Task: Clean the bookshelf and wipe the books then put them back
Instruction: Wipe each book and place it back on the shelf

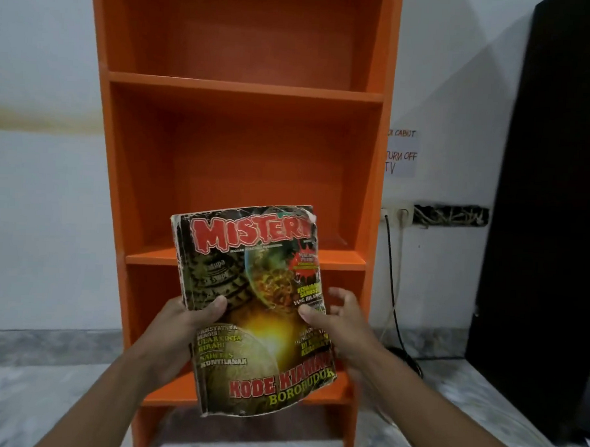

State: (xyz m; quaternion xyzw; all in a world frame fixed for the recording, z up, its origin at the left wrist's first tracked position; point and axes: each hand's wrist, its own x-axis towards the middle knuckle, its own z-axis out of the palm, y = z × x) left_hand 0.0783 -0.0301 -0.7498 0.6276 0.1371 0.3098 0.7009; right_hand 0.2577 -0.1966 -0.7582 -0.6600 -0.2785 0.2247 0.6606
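A worn magazine with a red "MISTERI" title and a torn top corner is held upright in front of the orange bookshelf. My left hand grips its left edge, thumb on the cover. My right hand pinches the right edge with the thumb on the cover; the other fingers spread behind it. The shelves in view hold no books. The magazine covers part of the lower shelves.
A white wall is behind the shelf, with a paper note and a wall socket with a black cable to the right. A dark cabinet stands at the far right. The floor is grey marble tile.
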